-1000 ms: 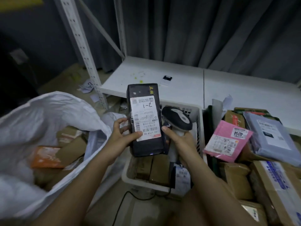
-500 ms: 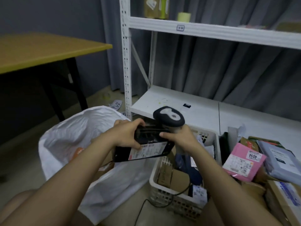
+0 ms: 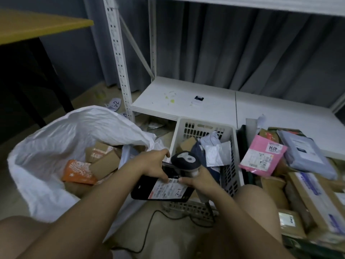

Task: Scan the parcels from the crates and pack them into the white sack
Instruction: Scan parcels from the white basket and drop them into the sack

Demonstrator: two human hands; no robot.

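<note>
One parcel in play: black parcel (image 3: 162, 186), lying flat between both hands, label up
Left hand (image 3: 153, 165): grips parcel's far-left edge
Right hand (image 3: 196, 182): wrapped round scanner (image 3: 185, 162) handle, thumb touching label
Long axis: runs left-right, roughly
White sack (image 3: 56, 139): open, lower left, left hand nearer
Crate (image 3: 203, 126): just behind the hands
Writing: "2-1" handwritten on label; "4014" on pink mailer (image 3: 263, 157)
</note>
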